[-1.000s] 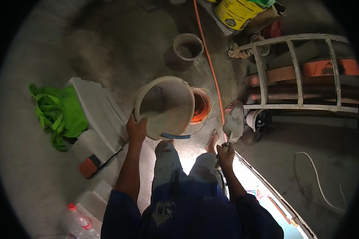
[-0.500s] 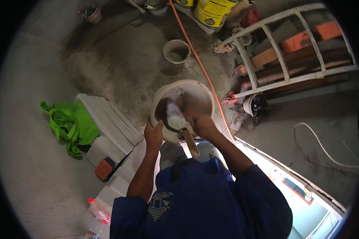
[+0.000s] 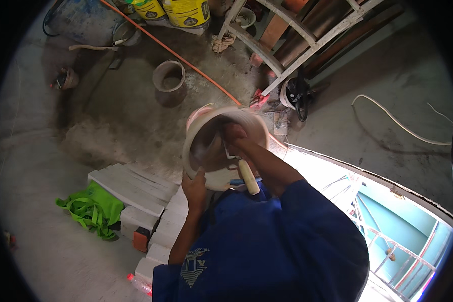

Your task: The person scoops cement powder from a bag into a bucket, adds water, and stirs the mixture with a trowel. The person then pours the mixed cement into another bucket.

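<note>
A large pale bucket (image 3: 262,132) is in front of my body, its mouth tilted toward me. My left hand (image 3: 194,187) grips its near left rim, thumb over the edge. Deep in the mouth is my right hand (image 3: 234,133), closed-looking but smeared by motion; whether it holds anything does not show. A trowel (image 3: 248,177) lies across the near rim, its pale handle toward me and its bent metal neck running into the bucket beside my right wrist. The blurred blade reaches into the grey-brown inside.
A smaller bucket (image 3: 169,76) stands farther left on the floor. An orange hose (image 3: 186,62) runs past it to the bucket. At upper right leans a ladder (image 3: 287,65). Pale blocks (image 3: 131,189) and a green bag (image 3: 93,210) lie left. Yellow sacks (image 3: 186,12) stand at the back.
My right hand has moved from the near right rim deeper into the bucket. The bucket looks more tilted, and the trowel has shifted with it. The whole view has swung to the right.
</note>
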A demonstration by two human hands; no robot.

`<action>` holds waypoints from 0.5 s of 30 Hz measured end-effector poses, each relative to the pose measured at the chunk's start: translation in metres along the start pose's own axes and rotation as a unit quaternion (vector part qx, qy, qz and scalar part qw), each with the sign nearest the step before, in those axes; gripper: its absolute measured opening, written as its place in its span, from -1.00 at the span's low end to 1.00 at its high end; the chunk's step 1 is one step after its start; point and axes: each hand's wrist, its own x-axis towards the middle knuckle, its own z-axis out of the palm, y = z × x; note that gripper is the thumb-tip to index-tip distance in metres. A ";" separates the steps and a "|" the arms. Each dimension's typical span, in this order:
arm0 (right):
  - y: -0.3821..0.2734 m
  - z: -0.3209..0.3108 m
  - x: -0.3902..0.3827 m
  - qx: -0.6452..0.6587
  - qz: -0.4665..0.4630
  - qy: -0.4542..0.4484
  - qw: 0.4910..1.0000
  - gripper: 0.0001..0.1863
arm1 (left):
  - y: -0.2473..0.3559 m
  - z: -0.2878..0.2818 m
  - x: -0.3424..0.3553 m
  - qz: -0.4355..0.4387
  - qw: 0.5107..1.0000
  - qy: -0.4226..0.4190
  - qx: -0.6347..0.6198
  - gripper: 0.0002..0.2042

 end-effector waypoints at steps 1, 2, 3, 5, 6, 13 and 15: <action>0.012 0.003 -0.004 0.118 -0.030 -0.013 0.993 -0.58 | 0.003 0.007 0.000 0.021 1.000 0.007 -0.009 -0.54; -0.004 -0.001 -0.038 0.353 -0.094 -0.024 0.930 -0.54 | 0.004 0.006 -0.002 0.042 0.998 0.038 -0.028 -0.55; -0.007 -0.016 -0.055 0.420 -0.107 -0.018 0.901 -0.53 | 0.009 0.013 -0.003 0.065 0.996 0.041 -0.040 -0.56; -0.009 -0.043 -0.076 0.392 -0.107 -0.013 0.914 -0.52 | 0.017 0.023 -0.001 0.083 0.996 0.039 -0.008 -0.60; -0.010 -0.055 -0.076 0.293 -0.094 -0.013 0.951 -0.53 | 0.019 0.028 0.001 0.094 0.995 0.038 0.006 -0.62; 0.041 -0.037 -0.020 0.210 -0.118 0.216 0.946 -0.57 | 0.045 0.061 -0.012 0.063 0.998 -0.019 -0.005 -0.63; 0.040 -0.031 -0.005 0.479 -0.092 0.147 0.860 -0.58 | 0.038 0.061 -0.012 0.080 0.996 -0.028 -0.023 -0.63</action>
